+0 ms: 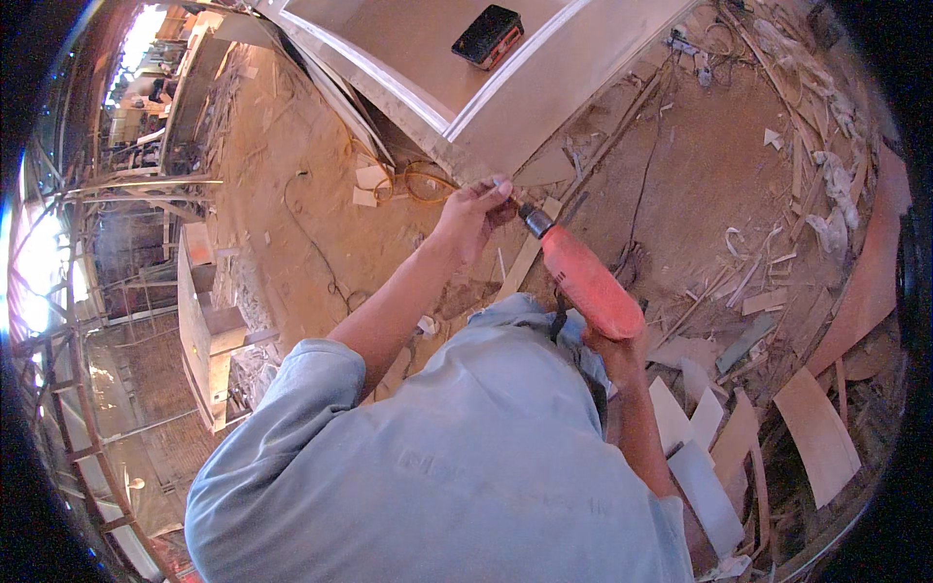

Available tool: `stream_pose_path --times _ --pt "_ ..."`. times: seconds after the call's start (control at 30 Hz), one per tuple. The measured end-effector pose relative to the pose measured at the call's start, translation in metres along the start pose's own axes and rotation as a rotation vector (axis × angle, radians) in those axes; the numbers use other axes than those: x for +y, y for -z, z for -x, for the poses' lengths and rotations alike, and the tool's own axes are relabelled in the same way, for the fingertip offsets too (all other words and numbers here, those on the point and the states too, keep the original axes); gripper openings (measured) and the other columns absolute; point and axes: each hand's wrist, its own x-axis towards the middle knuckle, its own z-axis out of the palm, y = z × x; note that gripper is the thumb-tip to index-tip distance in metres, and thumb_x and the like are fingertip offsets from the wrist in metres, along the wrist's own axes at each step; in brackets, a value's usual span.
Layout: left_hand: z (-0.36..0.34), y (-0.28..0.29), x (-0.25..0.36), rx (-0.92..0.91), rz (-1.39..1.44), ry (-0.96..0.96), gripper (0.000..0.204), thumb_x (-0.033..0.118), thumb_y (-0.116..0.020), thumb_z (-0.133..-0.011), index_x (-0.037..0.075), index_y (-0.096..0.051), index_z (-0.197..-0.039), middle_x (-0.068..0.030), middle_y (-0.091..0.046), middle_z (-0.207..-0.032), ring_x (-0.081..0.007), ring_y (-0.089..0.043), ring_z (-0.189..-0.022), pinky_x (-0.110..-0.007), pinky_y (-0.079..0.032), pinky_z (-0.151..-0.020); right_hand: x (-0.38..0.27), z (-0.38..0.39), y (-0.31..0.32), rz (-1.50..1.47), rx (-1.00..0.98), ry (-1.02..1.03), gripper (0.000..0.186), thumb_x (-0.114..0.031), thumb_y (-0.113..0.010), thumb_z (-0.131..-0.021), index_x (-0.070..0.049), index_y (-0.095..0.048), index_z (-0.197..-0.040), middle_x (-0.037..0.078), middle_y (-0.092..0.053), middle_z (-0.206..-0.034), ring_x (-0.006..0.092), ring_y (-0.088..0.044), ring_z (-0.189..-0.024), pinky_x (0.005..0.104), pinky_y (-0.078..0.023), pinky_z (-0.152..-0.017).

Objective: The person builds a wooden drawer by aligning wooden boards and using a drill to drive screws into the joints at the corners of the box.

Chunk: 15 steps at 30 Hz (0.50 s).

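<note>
My right hand (624, 352) is wrapped round the rear grip of a red power drill (591, 282), partly hidden beneath its body. The drill's dark chuck points up and left, toward my left hand (468, 220). There the thumb and fingers are pinched together just ahead of the chuck, and a small pale bit of something shows at the fingertips, too small to name. Just beyond my left hand is the near corner of a large wooden panel box (549, 121) with white edging. A black and red box (489, 39) rests inside it.
An orange cable (425, 183) loops on the dusty floor left of the panel box. Dark cords (637, 209) run across the ground. Offcuts of board (816, 437) and scraps lie at the right. A wooden cabinet (199, 325) stands at the left.
</note>
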Motion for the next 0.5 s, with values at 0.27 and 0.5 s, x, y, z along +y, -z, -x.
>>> stream_pose_path --times 0.27,0.5 --pt "-0.015 -0.015 -0.003 -0.006 0.147 -0.128 0.018 0.017 -0.068 -0.099 0.003 -0.063 -0.109 -0.0061 -0.067 -0.100 -0.0144 -0.065 -0.086 -0.028 -0.056 -0.080 0.006 -0.014 -0.008 -0.104 -0.036 -0.016 0.042 -0.002 -0.078 -0.072 -0.003 -0.064 -0.112 0.006 -0.068 -0.107 0.0210 -0.064 -0.100 0.0347 -0.049 -0.089" --pt "-0.019 -0.013 -0.009 0.039 0.194 -0.120 0.015 0.014 -0.067 -0.099 0.003 -0.064 -0.108 -0.0054 -0.067 -0.100 -0.0163 -0.065 -0.089 -0.029 -0.056 -0.081 0.014 -0.021 -0.002 -0.127 -0.053 -0.063 0.051 0.000 -0.078 -0.070 -0.004 -0.064 -0.119 0.007 -0.070 -0.114 0.0233 -0.066 -0.107 0.0369 -0.050 -0.097"
